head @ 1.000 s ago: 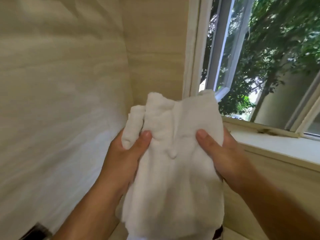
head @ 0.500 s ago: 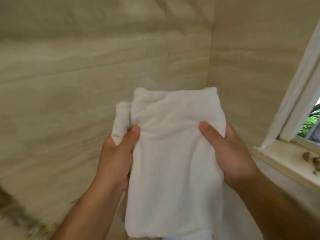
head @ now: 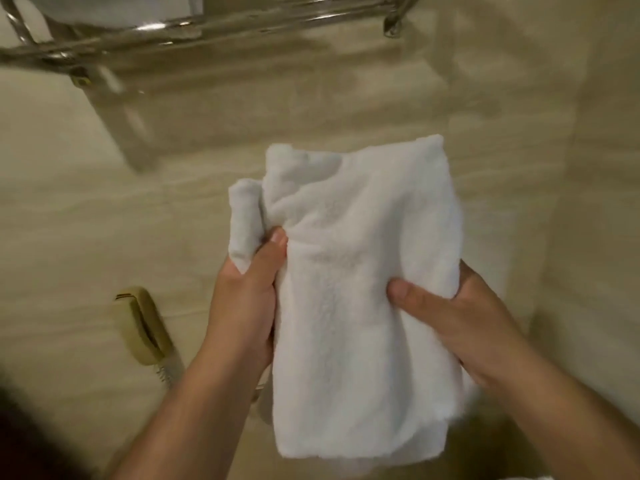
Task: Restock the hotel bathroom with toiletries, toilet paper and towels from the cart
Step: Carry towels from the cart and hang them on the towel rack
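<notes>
A beige plastic wall phone (head: 143,327) with a coiled cord is hanging low on the left of the pale, faintly veined stone wall (head: 86,209). Above it, a shiny chrome towel rack (head: 194,27) of round tubes is running across the top edge, blurred. The left hand (head: 247,303) is gripping the folded white towel (head: 360,306) along its left edge, fingers curled shut, thumb pressing the front. The towel, thick and fluffy terry, roughly rectangular with a rumpled top, is hanging upright in front of the wall, below the rack. The right hand (head: 464,323) is clasping its right edge, thumb lying across the front, fingers hidden behind.
</notes>
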